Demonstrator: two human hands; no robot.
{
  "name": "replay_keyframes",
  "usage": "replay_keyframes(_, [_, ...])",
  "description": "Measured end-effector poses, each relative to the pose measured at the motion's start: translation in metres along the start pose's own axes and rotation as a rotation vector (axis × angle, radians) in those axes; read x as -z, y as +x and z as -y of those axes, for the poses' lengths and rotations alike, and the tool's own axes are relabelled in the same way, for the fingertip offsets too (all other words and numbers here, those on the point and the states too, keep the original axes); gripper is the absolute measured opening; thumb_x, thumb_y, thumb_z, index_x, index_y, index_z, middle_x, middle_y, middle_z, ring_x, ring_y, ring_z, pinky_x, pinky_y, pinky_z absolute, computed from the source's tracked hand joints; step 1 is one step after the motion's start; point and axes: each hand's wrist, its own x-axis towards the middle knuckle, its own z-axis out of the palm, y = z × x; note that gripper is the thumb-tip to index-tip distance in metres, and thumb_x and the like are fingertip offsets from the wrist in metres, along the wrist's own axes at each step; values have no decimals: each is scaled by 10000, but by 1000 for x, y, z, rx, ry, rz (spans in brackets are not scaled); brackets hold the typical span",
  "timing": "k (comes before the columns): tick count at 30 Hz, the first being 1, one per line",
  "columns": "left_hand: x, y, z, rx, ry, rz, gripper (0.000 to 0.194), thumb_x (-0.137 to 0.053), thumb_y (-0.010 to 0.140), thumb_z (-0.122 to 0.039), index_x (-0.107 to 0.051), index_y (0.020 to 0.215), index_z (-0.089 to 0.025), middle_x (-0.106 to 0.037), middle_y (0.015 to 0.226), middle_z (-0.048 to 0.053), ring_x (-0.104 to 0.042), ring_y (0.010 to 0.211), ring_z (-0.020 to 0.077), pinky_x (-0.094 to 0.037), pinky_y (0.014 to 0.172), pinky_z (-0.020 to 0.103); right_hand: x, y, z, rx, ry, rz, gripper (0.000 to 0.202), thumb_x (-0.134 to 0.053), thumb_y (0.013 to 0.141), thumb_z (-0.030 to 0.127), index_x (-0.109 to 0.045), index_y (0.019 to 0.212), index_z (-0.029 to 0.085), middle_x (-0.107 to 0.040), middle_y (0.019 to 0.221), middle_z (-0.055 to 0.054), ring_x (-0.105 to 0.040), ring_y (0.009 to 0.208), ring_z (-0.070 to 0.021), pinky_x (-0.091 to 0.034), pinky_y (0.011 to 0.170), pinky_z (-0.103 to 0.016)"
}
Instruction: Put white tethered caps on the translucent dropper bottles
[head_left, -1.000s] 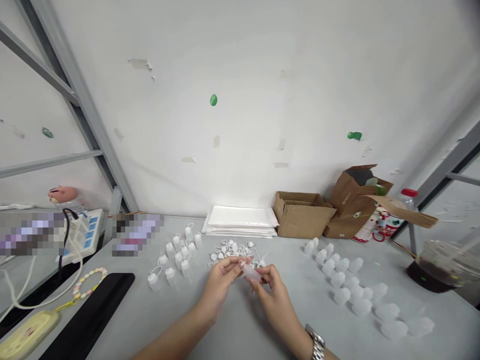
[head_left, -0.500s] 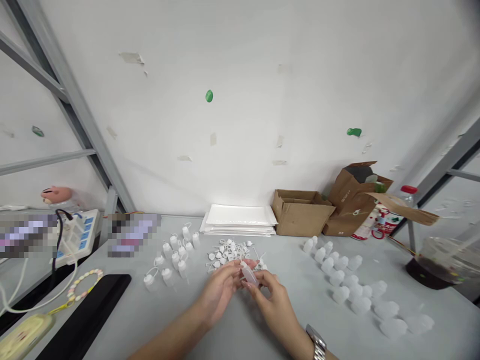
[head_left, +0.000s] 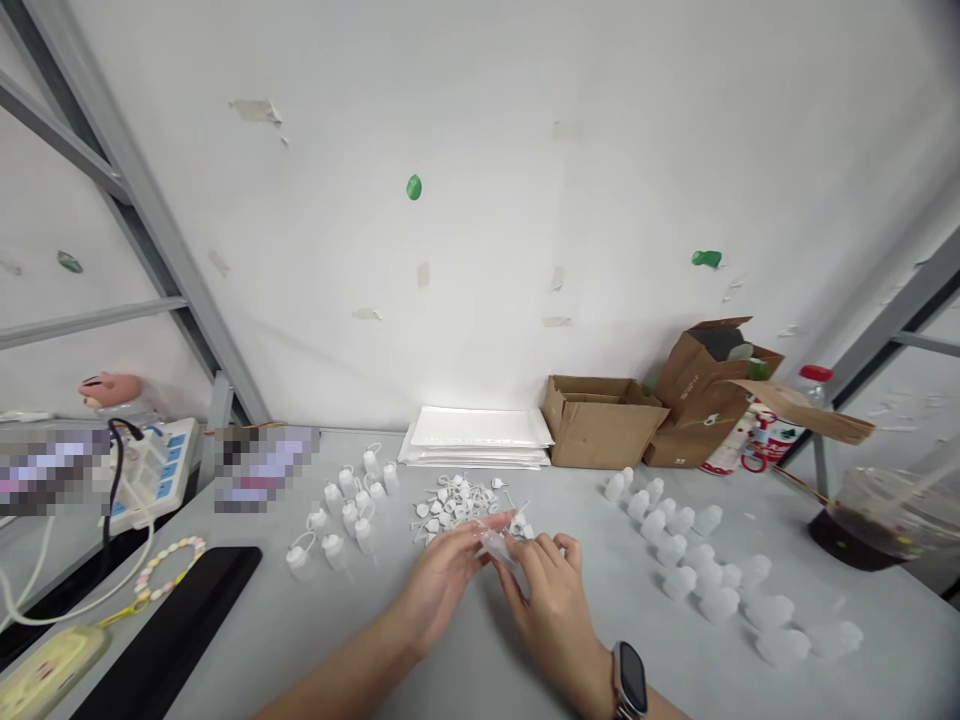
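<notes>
A small translucent plastic bottle (head_left: 498,546) is held tilted between my two hands, above the table's middle. The fingers of my left hand (head_left: 444,578) close around its upper left end. From the other side, my right hand (head_left: 551,592) pinches it with thumb and fingers. Fingers hide part of the bottle, and I cannot make out whether a cap sits on it. Just beyond my hands lies a loose pile of white caps with loops (head_left: 454,503). Several capped bottles (head_left: 350,516) stand to the left. On the right are several bottles without looped caps (head_left: 706,566).
White flat packets (head_left: 480,430) are stacked against the wall. A cardboard box (head_left: 604,428) and brown paper bag (head_left: 694,405) stand at the back right. A plastic bowl with dark contents (head_left: 862,530) is far right. Black pad (head_left: 180,620) and power strip (head_left: 169,470) lie left.
My right hand has turned over the bottle, its fingers now on top and the watch face showing. The bottle lies flatter and is more covered. My left hand has hardly moved.
</notes>
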Motion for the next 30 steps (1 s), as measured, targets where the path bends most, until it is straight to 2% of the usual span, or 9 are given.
replay_keyframes(4, [3,1,4,-1,-88,18,308,-494,770,-216,-637,1032,-143,-581,1188,96,-416,1195,250,-258,1024,392,3,1,0,-53,25,13,113,-428,853,140,-532,892,165,-618,668,-25,-526,623,-156,-278,710,-316])
replay_keyframes(8, [3,1,5,-7,-78,12,293,-493,778,-195,-640,1026,-138,-591,1175,102,-425,1190,247,-257,1026,384,4,1,0,-49,48,37,109,-437,849,140,-533,896,163,-623,683,-25,-525,633,-152,-277,716,-312])
replay_keyframes(14, [2,2,7,27,-149,-13,308,-463,789,-198,-628,1042,-135,-602,1161,95,-429,1189,237,-273,1021,378,0,-3,-3,-9,-52,45,160,-409,848,115,-561,846,162,-596,634,-21,-501,629,-156,-264,727,-328])
replay_keyframes(19, [-2,1,11,72,-234,-54,348,-439,807,-221,-568,1122,-150,-594,1173,87,-431,1190,215,-274,1020,375,-1,-7,-3,77,-186,64,248,-363,846,65,-578,930,157,-617,690,-38,-496,661,-158,-252,736,-330])
replay_keyframes(24, [-1,0,11,130,-244,-91,367,-418,810,-241,-546,1141,-147,-565,1212,84,-401,1216,202,-276,1019,354,3,-6,1,132,-212,83,327,-308,858,57,-561,1042,151,-645,760,-65,-507,693,-166,-252,714,-326])
replay_keyframes(30, [2,3,11,160,-248,-54,389,-418,794,-240,-538,1154,-154,-566,1211,78,-390,1224,203,-266,1023,359,2,-4,0,112,-205,42,289,-335,851,56,-592,908,175,-632,695,-45,-501,637,-158,-246,696,-327])
